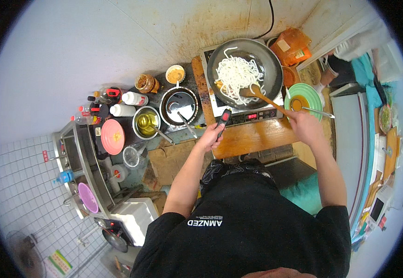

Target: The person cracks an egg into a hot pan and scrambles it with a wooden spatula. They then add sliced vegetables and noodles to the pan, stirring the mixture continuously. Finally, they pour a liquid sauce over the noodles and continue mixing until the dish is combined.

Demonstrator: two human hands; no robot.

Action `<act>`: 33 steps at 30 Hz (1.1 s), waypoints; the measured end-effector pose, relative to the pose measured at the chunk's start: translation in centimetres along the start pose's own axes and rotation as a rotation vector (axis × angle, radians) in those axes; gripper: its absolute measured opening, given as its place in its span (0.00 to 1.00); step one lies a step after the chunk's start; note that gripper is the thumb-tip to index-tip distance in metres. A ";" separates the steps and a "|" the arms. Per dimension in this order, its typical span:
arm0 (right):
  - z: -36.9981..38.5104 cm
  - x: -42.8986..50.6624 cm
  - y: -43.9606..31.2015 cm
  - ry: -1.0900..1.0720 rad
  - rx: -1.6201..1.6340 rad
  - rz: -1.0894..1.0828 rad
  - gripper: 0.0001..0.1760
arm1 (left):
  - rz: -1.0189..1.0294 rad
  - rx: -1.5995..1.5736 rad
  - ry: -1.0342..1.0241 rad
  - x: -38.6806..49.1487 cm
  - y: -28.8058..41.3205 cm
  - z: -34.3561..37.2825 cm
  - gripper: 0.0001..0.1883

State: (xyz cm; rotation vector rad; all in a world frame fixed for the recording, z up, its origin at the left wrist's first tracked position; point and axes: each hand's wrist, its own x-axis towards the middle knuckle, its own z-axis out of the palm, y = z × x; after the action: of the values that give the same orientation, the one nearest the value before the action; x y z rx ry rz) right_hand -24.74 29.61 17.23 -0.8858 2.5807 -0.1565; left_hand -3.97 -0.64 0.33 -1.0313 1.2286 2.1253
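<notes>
My left hand (210,137) is closed around the black handle (224,120) of a dark frying pan (273,64). White noodles (238,76) lie in the pan, mostly in its left half, with some orange-brown food at their left edge. In my right hand (307,127) is a wooden spatula (270,100), its blade against the lower edge of the noodles. The pan rests on an induction cooker (238,119) with a lit red display. Just beyond my right hand, a green bowl (311,91) holds brown liquid in a smaller vessel with a metal spoon.
Left of the cooker are a dark pot of liquid (179,106), a metal bowl of yellow oil (146,122), a pink plate (112,136), a jar (146,83) and several bottles (135,98). An orange bag (291,47) stands right of the pan. Part of another person (327,75) shows at right.
</notes>
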 end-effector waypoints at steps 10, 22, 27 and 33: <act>5.0 5.5 -1.6 0.177 0.092 0.104 0.19 | 0.013 0.002 0.027 -0.4 0.0 1.3 0.15; 2.7 6.2 -1.6 0.065 0.115 0.142 0.20 | 0.014 -0.005 -0.022 -0.4 0.2 1.1 0.17; -8.1 2.7 -1.1 -0.124 -0.078 0.078 0.18 | 0.044 -0.019 -0.033 -0.1 -0.5 0.8 0.16; -10.6 3.2 -4.0 -0.249 -0.378 0.042 0.17 | 0.058 -0.038 -0.042 0.5 -1.2 1.1 0.16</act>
State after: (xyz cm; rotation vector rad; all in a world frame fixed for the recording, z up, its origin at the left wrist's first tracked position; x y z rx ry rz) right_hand -29.15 24.23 26.70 -0.9101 2.4267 0.4410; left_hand -3.85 0.95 -0.36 -0.9729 1.2163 2.2112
